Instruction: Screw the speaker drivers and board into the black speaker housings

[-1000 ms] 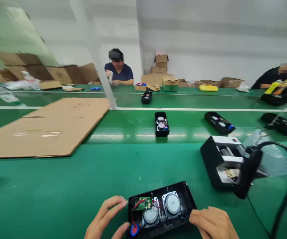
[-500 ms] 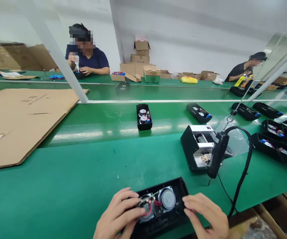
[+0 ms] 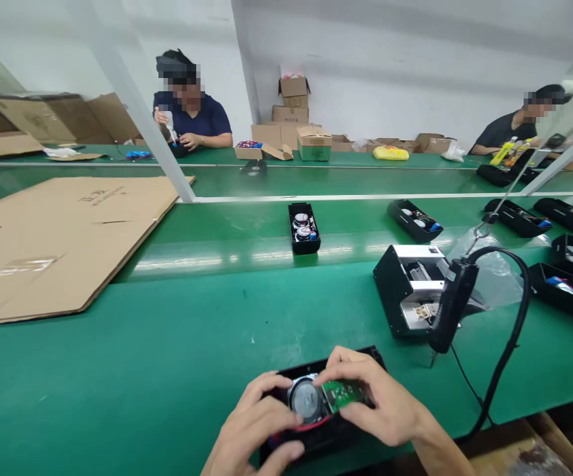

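Right hand [image 3: 376, 403] is now moving onto the small green circuit board [image 3: 342, 393], fingers pinching it over the open black plastic speaker housing [image 3: 316, 430] at the table's near edge; left hand [image 3: 257, 430] is gripping the housing. Seating the board likely needs careful alignment beside the round silver speaker [image 3: 305, 399].

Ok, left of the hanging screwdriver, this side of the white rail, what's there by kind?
Speaker housings: 3, one gripped by left hand
Green circuit board: 1, pinched by right hand
Cardboard sheet: 1
Black-and-white box: 1
Total: 6
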A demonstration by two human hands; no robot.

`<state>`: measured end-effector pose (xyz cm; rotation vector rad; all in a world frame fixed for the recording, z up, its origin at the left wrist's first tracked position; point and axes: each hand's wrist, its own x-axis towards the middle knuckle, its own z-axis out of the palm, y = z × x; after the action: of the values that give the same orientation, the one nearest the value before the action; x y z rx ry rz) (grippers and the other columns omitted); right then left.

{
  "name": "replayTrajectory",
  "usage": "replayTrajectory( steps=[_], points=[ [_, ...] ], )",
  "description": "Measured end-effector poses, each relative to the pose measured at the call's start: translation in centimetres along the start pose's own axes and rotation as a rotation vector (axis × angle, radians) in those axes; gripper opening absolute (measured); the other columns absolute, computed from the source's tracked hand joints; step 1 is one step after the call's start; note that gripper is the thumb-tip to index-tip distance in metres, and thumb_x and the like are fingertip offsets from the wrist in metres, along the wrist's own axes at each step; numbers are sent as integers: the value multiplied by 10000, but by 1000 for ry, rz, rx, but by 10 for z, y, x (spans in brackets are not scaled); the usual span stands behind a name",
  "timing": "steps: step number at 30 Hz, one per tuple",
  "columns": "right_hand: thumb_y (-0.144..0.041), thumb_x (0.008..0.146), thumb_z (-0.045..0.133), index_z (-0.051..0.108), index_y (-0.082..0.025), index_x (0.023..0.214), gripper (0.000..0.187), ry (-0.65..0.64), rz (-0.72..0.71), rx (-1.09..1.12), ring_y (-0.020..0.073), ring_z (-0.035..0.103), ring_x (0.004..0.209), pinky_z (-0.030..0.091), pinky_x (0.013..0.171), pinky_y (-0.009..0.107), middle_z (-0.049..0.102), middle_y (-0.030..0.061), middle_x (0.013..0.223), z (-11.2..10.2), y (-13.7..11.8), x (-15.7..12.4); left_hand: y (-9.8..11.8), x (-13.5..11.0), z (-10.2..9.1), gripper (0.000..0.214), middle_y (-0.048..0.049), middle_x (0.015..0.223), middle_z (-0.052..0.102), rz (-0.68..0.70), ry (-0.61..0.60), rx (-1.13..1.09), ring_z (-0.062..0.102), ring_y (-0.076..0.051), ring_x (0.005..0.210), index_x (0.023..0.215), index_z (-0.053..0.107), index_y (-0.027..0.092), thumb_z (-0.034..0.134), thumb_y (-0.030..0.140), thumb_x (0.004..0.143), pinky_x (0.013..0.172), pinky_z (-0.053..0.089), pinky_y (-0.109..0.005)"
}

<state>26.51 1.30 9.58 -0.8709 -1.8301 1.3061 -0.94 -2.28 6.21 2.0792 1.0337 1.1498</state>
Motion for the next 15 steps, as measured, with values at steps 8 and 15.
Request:
replayTrajectory(
  steps=[8,15],
  points=[
    [-472,988,823,811,-200,960,273,-3,89,88,227,701,883,525,826,358,770,62,961,-16,15,-22,-12,13,9,226,5,949,797,68,15,31,814,-193,1034,1103,713,274,554,117,1073,1197,608,-391],
    [-286,1099,745,824,-251,1063,94,51,22,-128,181,779,938,579,872,287,844,10,1031,1,-12,-21,-16,1,10,354,-23,1039,773,90,-2,261,713,-260,1358,959,796,289,509,102,1052,1292,531,-485]
  ],
)
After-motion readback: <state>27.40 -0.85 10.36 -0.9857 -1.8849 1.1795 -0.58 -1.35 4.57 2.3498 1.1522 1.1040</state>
